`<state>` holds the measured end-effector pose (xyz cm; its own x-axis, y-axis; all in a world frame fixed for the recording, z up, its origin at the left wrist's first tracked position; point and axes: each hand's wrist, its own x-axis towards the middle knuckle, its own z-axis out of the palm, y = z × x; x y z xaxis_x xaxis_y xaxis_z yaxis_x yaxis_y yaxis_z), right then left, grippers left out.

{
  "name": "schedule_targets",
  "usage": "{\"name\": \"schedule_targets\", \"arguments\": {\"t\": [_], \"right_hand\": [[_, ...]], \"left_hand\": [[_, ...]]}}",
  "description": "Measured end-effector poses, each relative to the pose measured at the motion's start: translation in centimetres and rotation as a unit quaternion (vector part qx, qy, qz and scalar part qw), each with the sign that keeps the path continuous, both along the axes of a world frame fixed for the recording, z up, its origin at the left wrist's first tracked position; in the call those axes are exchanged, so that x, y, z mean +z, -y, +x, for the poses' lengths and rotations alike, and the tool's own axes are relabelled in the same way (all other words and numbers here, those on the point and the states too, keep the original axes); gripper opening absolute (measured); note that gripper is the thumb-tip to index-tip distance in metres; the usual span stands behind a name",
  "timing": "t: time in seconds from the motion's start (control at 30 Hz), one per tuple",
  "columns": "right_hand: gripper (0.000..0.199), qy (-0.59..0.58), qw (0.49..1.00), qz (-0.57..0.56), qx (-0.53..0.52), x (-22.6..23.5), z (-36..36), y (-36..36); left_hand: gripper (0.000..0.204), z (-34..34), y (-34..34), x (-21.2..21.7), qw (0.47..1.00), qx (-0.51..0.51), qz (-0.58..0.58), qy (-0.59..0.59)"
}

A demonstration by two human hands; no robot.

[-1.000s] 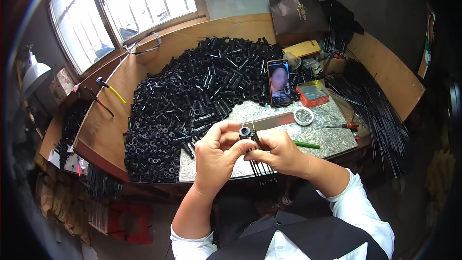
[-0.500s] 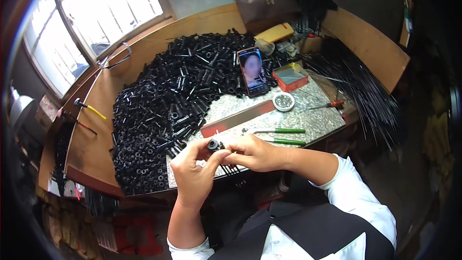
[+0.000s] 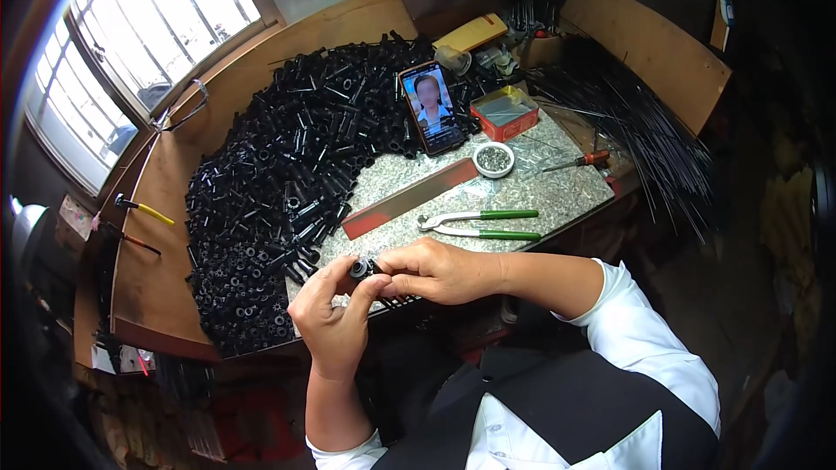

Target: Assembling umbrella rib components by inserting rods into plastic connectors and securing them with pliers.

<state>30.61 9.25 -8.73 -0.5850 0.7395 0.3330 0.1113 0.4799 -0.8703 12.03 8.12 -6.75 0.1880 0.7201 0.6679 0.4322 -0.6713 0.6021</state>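
Black cylindrical part (image 3: 359, 269), pinched between thumb and fingers of left hand (image 3: 335, 306), right hand (image 3: 435, 271) just beside, its pinch unclear

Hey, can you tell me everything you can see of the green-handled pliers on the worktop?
The pliers have bare, silvery metal arms and smooth green grips that look like plastic or rubber. They lie flat on the speckled slab, head to the left, handles to the right and spread apart. The head is too small to tell how far its jaws stand open. They lie nearer the person than the reddish bar, and neither hand touches them.
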Motion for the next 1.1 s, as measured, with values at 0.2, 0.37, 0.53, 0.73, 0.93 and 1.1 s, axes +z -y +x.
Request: {"name": "schedule_targets", "arguments": {"t": [0.2,0.37,0.53,0.73,0.93,1.1], "right_hand": [[0.018,-0.063,0.998,0.006,0.012,-0.8,-0.7,0.0],[0.018,-0.032,0.999,0.024,-0.014,-0.7,-0.4,-0.1],[0.020,-0.021,0.999,-0.040,-0.019,0.0,-0.1,0.0],[0.025,-0.049,0.995,-0.049,-0.068,-1.6,-0.6,-0.3],[0.019,-0.073,0.987,0.062,-0.128,-2.2,-1.5,0.1],[0.017,-0.044,0.985,0.071,-0.152,-3.0,-1.3,-0.1]], "left_hand": [[0.026,-0.6,-0.3,-0.7,0.982,-0.084,-0.112,0.124],[0.020,-0.3,0.0,0.5,0.996,-0.065,-0.055,0.017],[0.018,-0.2,0.5,1.4,0.995,-0.077,-0.054,-0.030],[0.027,1.6,1.2,-0.1,0.996,-0.022,-0.027,-0.077],[0.034,2.4,0.6,-1.8,0.995,0.045,-0.050,-0.075],[0.035,3.0,0.0,-3.5,0.998,0.037,-0.034,-0.036]]}}
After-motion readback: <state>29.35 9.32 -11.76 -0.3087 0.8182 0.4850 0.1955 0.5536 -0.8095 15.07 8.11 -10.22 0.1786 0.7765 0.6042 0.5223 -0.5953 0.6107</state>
